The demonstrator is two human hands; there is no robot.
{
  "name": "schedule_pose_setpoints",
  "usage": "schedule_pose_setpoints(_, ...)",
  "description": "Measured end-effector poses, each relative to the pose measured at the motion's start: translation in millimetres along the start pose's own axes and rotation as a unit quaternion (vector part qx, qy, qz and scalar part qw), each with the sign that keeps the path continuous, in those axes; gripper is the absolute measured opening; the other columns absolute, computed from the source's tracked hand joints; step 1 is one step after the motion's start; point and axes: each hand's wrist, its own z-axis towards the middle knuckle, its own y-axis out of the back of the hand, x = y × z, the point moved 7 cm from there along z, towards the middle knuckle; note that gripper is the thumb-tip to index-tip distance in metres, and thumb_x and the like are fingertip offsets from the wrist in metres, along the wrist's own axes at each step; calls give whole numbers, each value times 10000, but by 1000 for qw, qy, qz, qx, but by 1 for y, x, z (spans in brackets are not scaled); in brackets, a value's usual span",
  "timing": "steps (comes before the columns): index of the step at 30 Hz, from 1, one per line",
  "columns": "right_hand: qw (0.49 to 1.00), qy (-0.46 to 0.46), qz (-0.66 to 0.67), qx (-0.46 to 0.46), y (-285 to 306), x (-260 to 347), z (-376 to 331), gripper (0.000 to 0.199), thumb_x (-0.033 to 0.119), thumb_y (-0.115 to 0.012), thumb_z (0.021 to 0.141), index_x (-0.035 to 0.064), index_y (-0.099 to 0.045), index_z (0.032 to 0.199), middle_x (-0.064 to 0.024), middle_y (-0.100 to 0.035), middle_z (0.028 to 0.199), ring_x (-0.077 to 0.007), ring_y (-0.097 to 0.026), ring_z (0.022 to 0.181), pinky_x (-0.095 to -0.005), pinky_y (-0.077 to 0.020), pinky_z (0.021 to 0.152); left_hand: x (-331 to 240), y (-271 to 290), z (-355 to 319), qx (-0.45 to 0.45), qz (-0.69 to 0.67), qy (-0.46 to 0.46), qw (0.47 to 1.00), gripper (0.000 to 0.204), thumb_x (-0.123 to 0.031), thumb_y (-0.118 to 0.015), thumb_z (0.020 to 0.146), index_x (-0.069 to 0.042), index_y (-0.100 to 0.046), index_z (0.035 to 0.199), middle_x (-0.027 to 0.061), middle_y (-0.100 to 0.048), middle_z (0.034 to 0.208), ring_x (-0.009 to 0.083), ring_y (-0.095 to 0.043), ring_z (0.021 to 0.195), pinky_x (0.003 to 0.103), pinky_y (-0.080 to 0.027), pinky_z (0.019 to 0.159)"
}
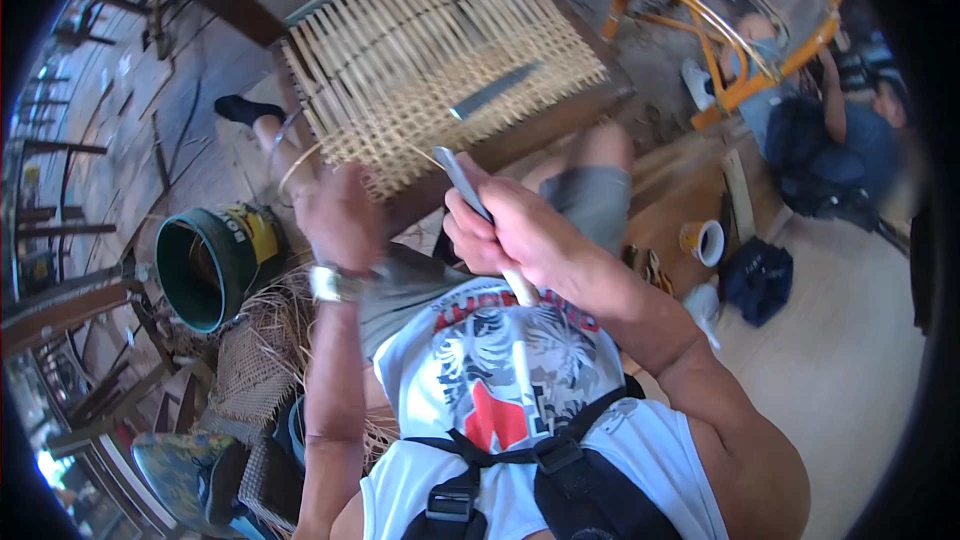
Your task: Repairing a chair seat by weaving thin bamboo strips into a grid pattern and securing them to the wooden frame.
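Observation:
A woven cane seat panel (pixel 400 70) in a dark wooden frame lies in front of my knees, its near part tightly woven and its far part of long parallel strips. My right hand (pixel 515 225) is closed round a knife (pixel 462 183), the metal blade pointing up toward the panel's near edge and the pale handle end showing below the fist. Beside the panel's near left corner is my left hand (pixel 340 220), with a watch at the wrist. Motion smears its fingers, so its grip is unclear. Thin cane strands curve close by. Across the weave rests a flat metal blade-like strip (pixel 495 90).
A dark green bucket (pixel 190 275) stands at left, beside loose cane fibres (pixel 275 310). At right are a cup (pixel 703 242), a dark blue cloth item (pixel 757 282) and a seated person (pixel 835 145). A rattan chair (pixel 740 50) stands at far right, wooden frames (pixel 70 300) at left.

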Motion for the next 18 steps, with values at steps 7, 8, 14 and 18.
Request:
schedule_pose_setpoints(7,793,-74,-520,-310,157,18,-182,661,660,-405,964,48,-550,762,-79,-543,656,-190,-573,657,-334,-446,634,406,196,55,-70,-184,148,969,352,11,-507,910,-6,-558,1257,120,-630,1159,191,-612,976,291,-508,822)
schedule_pose_setpoints(8,724,-117,-582,-352,188,-15,-218,631,644,-475,945,31,-580,841,-117,-595,718,-246,-630,743,-381,-484,696,400,251,68,-58,67,-32,996,326,-20,-511,911,-12,-581,1229,142,-637,1161,224,-630,958,298,-522,811)
schedule_pose_setpoints(14,582,-156,-554,-575,266,-195,-366,281,232,-653,880,10,-574,1033,-247,-622,925,-423,-613,905,-462,-482,785,183,260,106,-61,135,130,980,368,-265,-486,1034,-46,-591,1311,167,-646,1225,247,-629,1088,366,-496,920)
schedule_pose_setpoints(18,495,-156,-589,-619,282,-220,-365,282,181,-630,882,-9,-583,1086,-270,-615,1044,-437,-592,986,-495,-475,876,71,133,70,202,-118,148,961,308,-245,-505,1041,-76,-605,1278,31,-596,908,112,-541,811,257,-458,758)
